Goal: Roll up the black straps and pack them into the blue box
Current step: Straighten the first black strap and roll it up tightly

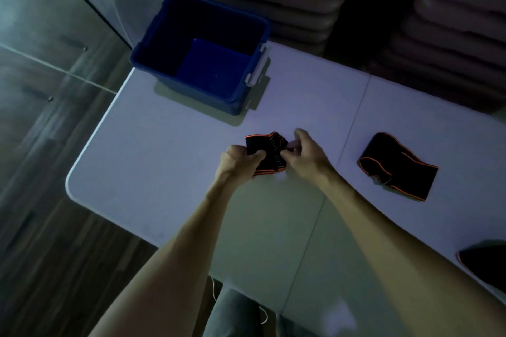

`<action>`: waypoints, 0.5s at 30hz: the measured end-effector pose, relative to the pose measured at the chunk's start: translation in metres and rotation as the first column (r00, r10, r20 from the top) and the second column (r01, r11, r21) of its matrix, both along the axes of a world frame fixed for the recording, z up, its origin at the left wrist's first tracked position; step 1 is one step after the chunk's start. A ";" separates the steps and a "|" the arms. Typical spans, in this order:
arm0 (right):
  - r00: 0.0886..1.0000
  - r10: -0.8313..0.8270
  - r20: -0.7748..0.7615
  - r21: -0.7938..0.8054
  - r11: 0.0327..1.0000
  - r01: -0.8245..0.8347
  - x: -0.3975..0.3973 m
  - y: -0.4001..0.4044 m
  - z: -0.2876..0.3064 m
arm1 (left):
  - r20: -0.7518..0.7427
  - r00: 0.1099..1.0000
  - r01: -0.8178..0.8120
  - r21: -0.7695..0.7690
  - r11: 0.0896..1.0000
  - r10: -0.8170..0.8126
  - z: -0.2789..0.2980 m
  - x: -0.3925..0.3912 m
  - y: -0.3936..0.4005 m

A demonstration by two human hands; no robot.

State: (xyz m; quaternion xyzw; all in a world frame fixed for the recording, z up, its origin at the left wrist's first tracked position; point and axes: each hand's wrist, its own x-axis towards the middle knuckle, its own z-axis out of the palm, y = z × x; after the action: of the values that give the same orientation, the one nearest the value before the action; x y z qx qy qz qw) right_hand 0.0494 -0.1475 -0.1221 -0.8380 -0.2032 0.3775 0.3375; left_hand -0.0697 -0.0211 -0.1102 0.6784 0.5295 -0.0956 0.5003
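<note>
Both hands work one strap (pixel 267 154) over the counter (pixel 164 172); the left hand (pixel 241 159) has its grip wrapped round the roll to keep it from springing loose; the right hand (pixel 306 153) pinches the loose end, probably to wind it tight; a second strap (pixel 397 167) lies apart to the right; the box (pixel 202 46) stands open, seemingly empty, ready nearby.

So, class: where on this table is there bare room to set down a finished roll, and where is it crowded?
Bare table lies left of the left hand, below the blue box. Another free patch sits between the right hand and the loose strap. It is crowded at the held strap.
</note>
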 end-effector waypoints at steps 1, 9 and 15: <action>0.999 0.021 -0.048 -0.005 1.000 -0.022 -0.009 0.007 0.002 | 0.002 1.000 -0.015 -0.004 1.000 0.015 0.001 -0.012 0.002; 0.991 0.095 -0.094 0.084 0.993 -0.088 -0.084 0.076 0.016 | 0.122 0.971 -0.212 0.031 0.977 0.207 0.005 -0.094 0.059; 0.989 0.113 -0.091 0.068 0.992 -0.107 -0.111 0.146 0.020 | 0.109 0.984 -0.157 0.178 0.971 0.139 0.014 -0.114 0.135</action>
State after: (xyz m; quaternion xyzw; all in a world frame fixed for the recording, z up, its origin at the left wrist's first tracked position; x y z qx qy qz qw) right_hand -0.0618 -0.0013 -0.1017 -0.7958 -0.2448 0.4281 0.3515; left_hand -0.1832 0.1135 -0.0960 0.6847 0.5605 0.0245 0.4651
